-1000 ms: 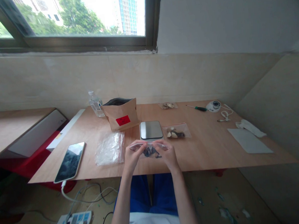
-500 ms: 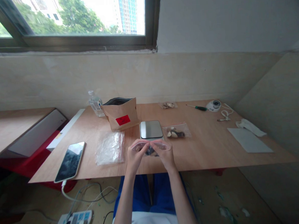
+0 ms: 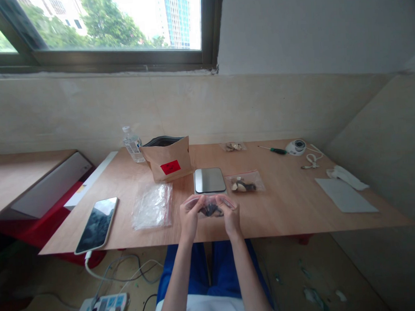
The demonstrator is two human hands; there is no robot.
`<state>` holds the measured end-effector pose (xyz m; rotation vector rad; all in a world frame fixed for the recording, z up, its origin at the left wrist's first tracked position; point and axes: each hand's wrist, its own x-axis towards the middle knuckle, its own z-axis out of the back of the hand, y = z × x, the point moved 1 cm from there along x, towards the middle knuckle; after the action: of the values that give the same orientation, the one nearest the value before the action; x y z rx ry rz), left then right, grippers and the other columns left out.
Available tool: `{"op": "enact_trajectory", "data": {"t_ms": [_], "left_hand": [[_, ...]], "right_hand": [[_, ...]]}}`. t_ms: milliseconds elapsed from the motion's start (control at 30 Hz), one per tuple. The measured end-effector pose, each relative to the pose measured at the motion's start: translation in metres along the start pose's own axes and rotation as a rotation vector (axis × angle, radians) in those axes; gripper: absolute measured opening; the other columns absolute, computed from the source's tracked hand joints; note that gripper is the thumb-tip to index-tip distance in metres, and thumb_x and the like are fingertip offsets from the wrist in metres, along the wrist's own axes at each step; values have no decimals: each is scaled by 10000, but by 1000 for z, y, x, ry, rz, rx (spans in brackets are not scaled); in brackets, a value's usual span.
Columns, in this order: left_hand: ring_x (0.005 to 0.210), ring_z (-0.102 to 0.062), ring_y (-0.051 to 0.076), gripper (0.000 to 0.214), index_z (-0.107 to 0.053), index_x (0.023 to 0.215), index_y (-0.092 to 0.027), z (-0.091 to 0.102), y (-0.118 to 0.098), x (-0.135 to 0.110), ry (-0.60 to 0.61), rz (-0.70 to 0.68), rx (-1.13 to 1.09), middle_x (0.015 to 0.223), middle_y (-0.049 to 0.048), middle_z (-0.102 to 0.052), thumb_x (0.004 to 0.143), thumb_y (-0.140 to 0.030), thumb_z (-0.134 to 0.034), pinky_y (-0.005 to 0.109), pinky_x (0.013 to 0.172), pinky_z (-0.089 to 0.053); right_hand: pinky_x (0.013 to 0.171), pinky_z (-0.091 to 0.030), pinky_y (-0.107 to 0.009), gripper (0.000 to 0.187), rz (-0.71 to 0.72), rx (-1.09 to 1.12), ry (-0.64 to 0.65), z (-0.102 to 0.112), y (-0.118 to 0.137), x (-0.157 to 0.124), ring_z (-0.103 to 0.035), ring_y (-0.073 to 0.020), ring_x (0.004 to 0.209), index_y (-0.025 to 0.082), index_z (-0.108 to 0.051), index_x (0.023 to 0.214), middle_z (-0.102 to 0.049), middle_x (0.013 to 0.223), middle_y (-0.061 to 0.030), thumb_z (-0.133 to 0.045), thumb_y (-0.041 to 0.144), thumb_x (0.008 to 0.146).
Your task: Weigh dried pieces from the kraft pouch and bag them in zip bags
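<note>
The person's left hand (image 3: pixel 189 217) and right hand (image 3: pixel 230 218) sit close together near the front edge of the table, curled rather than spread. Each pinches the upper rim of a clear zip-top plastic bag (image 3: pixel 210 203) between thumb and fingers, on either side of the opening, with a narrow gap between the hands. The bag hangs or rests just below and between them, its thin film creased and shiny. Whether its bottom touches the table cannot be told. Inside lie small, dark, irregular pieces (image 3: pixel 209 211), too small to identify.

The tabletop is a smooth sheet of pale wood (image 3: pixel 286 207). Just beyond the hands, a flat digital scale with a brushed-silver top (image 3: pixel 209 180) sits toward the middle of the table. Beside it on the right lies a small clear bag of pale and dark chunks (image 3: pixel 244 185). To the left of the hands lies a crumpled clear plastic bag (image 3: pixel 152 206), and further left, near the front edge, a black-screened smartphone (image 3: pixel 96 225) with a white charging cable (image 3: pixel 90 263) trailing over the edge.

Along the back edge stand a brown kraft paper bag with a red label (image 3: pixel 168 160) and a clear plastic water bottle (image 3: pixel 132 144). A further small bag of pale pieces (image 3: pixel 233 146) and a green-handled screwdriver (image 3: pixel 276 150) lie there too. A grey sheet (image 3: pixel 345 194) and a white cloth (image 3: pixel 346 176) occupy the right corner.
</note>
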<state>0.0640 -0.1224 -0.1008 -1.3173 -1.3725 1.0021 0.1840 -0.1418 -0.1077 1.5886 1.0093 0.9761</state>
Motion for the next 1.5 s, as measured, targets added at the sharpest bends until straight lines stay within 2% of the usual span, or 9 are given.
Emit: {"op": "enact_trajectory", "data": {"t_ms": [300,433,533,667,800,1000,1133,1333,1500], "left_hand": [[485,-510,102,467,-673,704,-132,7,3,13,1,120,-17,564,17,-600,836,-541,-490,215,479,-389],[814,-614,165,373,-677,964,-167,31,-17,33,-33,-87,173,930,74,-689,870,-460,-466,256,683,-463],[878,-598,166,293,-638,1039,-196,46,-38,56,-163,-294,346,1071,68,-648,876,-371,-469,280,754,-469],[904,-596,152,342,-548,1198,-236,49,-67,88,-284,-538,547,1362,85,-456,865,-258,-478,277,734,-492],[1116,-538,209,442,-457,1297,-246,47,-84,119,-214,-655,715,1448,92,-363,858,-202,-467,294,771,-504],[1110,-547,228,375,-529,1211,-229,51,-86,137,-225,-646,926,1363,93,-451,842,-175,-489,325,811,-489],[884,-587,154,218,-611,1047,-214,54,-77,118,-197,-690,884,1125,75,-538,881,-288,-492,260,719,-481],[689,-542,86,198,-656,988,-232,59,-51,70,-164,-705,830,971,31,-530,882,-320,-514,201,606,-457],[801,-572,125,202,-670,1012,-264,60,-31,36,-155,-677,840,932,30,-545,882,-293,-518,216,660,-479]], "right_hand": [[730,-510,-308,359,-33,-72,76,23,11,17,-668,-208,751,164,-715,819,-727,785,-62,-560,488,817],[652,-510,-305,419,-68,-144,-135,75,11,47,-651,-200,657,150,-696,872,-710,716,-61,-628,536,725],[605,-507,-317,478,-121,-283,-104,110,6,71,-651,-220,650,138,-683,915,-707,733,-85,-633,555,688],[762,-491,-444,582,61,-702,-305,130,-2,84,-639,-311,850,70,-618,1071,-683,924,-195,-572,532,720],[936,-371,-535,608,384,-1119,-603,118,-11,62,-464,-374,1159,44,-453,1289,-525,1214,-267,-514,416,812],[998,-311,-549,491,400,-1396,-267,96,-47,24,-357,-365,1276,201,-478,1312,-355,1413,-187,-428,438,885],[1049,-225,-578,503,313,-1493,-152,105,-65,43,-255,-357,1354,247,-413,1375,-311,1470,-154,-391,431,908],[1050,-223,-592,466,240,-1311,-18,107,-42,98,-303,-347,1339,175,-502,1304,-384,1418,-188,-458,355,876],[965,-408,-412,265,565,-674,98,47,32,72,-552,-222,1078,210,-656,974,-621,1080,-93,-409,265,895]]}}
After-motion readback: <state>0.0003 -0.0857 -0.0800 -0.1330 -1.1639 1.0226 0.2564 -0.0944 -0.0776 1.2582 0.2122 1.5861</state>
